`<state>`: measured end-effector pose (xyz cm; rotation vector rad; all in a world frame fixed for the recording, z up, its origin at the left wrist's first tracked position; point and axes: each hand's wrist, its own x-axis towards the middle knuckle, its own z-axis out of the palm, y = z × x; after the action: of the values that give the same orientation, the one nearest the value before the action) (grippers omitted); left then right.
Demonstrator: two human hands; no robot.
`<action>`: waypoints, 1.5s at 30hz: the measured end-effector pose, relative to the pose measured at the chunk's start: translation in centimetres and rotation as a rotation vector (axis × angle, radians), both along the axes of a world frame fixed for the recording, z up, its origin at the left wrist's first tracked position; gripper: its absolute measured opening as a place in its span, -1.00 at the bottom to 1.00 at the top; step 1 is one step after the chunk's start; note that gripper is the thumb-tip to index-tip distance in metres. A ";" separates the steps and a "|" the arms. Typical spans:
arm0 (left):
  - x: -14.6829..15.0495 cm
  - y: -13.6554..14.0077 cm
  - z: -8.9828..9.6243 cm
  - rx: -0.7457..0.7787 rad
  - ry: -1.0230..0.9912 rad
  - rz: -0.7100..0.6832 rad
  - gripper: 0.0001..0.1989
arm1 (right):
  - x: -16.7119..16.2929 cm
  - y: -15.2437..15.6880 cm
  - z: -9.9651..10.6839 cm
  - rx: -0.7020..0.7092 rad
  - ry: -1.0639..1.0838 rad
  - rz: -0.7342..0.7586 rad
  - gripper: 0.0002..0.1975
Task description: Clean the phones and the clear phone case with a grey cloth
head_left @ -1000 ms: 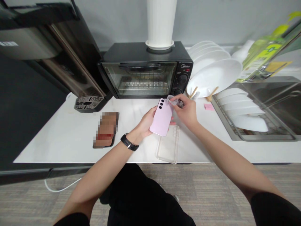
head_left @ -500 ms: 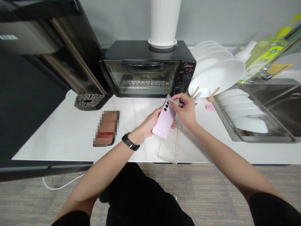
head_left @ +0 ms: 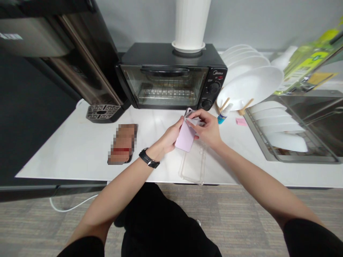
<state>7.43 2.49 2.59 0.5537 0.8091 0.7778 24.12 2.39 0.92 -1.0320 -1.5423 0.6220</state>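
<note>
My left hand (head_left: 171, 137) grips a pale pink smartphone (head_left: 185, 138) by its sides, its back turned up towards me. Pinched in my right hand (head_left: 207, 128) is a whitish crumpled cloth or tissue (head_left: 193, 120), pressed on the upper back of the phone around the cameras. The cloth and fingers cover most of the camera lenses. Below the phone, a clear phone case (head_left: 193, 167) lies on the white counter. A small spray bottle (head_left: 224, 115) with a blue label stands just beyond my right hand.
Behind my hands is a black toaster oven (head_left: 171, 87) with a white pot (head_left: 191, 26) on top. A blurred-out flat object (head_left: 122, 144) lies left. White plates (head_left: 252, 85) stand in a rack beside the sink (head_left: 318, 125). A pink slip (head_left: 241, 121) lies near it.
My right hand has moved the cloth left and down across the phone's back, now covering lenses that showed before. The spray bottle shows more fully. The view has shifted slightly.
</note>
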 end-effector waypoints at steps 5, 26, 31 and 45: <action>-0.3 0.3 0.5 -0.036 -0.074 0.090 -0.55 | -1.6 -1.9 0.2 0.076 -0.205 0.260 -0.94; -1.1 0.4 0.8 -0.063 -0.131 -0.019 -0.42 | 2.8 0.8 0.9 0.121 -0.224 0.096 -0.78; -1.0 0.0 1.0 -0.058 -0.105 -0.126 -0.36 | 2.9 1.1 1.0 0.104 -0.142 -0.013 -0.94; -0.6 -0.4 0.7 -0.073 -0.062 -0.212 -0.46 | 2.0 0.2 1.2 0.083 -0.108 -0.036 -0.84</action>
<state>6.84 2.05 3.33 0.5377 0.7061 0.5658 26.15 2.59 2.14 -1.0423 -1.6257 0.4802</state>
